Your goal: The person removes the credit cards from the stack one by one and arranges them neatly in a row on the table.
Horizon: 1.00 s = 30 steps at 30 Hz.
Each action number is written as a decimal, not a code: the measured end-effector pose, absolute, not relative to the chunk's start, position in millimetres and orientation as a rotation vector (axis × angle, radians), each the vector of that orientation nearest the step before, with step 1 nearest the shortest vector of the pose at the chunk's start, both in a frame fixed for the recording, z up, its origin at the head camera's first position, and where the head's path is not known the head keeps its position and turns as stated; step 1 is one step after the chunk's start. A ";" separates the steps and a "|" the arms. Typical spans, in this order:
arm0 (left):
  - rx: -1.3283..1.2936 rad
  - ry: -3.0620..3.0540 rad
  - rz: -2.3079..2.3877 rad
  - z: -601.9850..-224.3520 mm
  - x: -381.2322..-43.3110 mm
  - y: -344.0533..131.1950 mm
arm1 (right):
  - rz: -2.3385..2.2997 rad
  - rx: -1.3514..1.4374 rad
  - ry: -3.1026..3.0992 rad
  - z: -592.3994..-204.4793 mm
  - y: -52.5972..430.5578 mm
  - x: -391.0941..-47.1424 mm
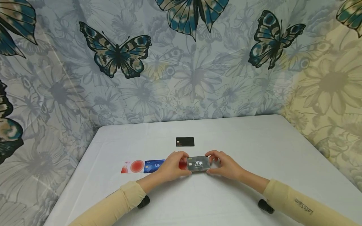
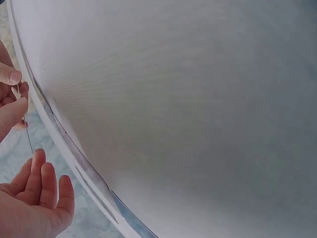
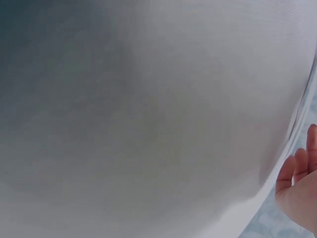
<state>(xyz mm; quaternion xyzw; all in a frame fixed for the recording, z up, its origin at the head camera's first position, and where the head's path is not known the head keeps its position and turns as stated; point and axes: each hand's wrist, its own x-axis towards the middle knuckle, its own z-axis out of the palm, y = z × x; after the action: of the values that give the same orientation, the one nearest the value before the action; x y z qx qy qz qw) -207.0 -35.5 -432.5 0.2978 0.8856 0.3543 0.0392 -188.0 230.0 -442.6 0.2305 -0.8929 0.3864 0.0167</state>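
Between both hands in the head view is a grey card (image 1: pixel 199 164) marked "Vip". My left hand (image 1: pixel 173 166) pinches its left edge with thumb and fingers. On the opposite edge, the thumb and fingers of my right hand (image 1: pixel 225 165) pinch the card too. A red card (image 1: pixel 183 164) shows partly behind the left hand's fingers. To the left lie a blue VIP card (image 1: pixel 153 166), partly covered by that hand, and a white card with red circles (image 1: pixel 133 167). The left wrist view catches the left hand (image 2: pixel 34 198) and the card's thin edge; the right wrist view has only part of the right hand (image 3: pixel 299 178).
A black VIP card (image 1: pixel 185 142) lies farther back on the white table (image 1: pixel 240 135). Dark wrist devices (image 1: pixel 266 206) sit under the sleeves. Behind the table hangs a cloth (image 1: pixel 195 75) printed with butterflies and flowers.
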 end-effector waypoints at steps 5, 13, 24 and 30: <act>0.939 2.716 1.058 -432.4 -207.2 -27.3 | 1.163 0.701 -2.796 -442.9 238.4 -186.0; 0.981 2.790 0.869 -433.8 -211.1 -7.8 | 1.137 0.727 -2.825 -442.5 260.5 -185.8; 0.971 2.804 0.768 -431.7 -221.4 29.3 | 1.086 0.703 -2.855 -443.5 292.3 -189.9; 0.975 2.791 0.726 -429.6 -223.1 45.4 | 1.037 0.699 -2.864 -445.0 305.4 -191.8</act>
<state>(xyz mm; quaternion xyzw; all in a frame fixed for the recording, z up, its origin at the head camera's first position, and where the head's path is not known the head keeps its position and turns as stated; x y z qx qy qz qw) -223.1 45.4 -429.6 0.3199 0.9157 0.2381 0.0486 -191.8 305.4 -445.0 0.2237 -0.9164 0.3319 0.0081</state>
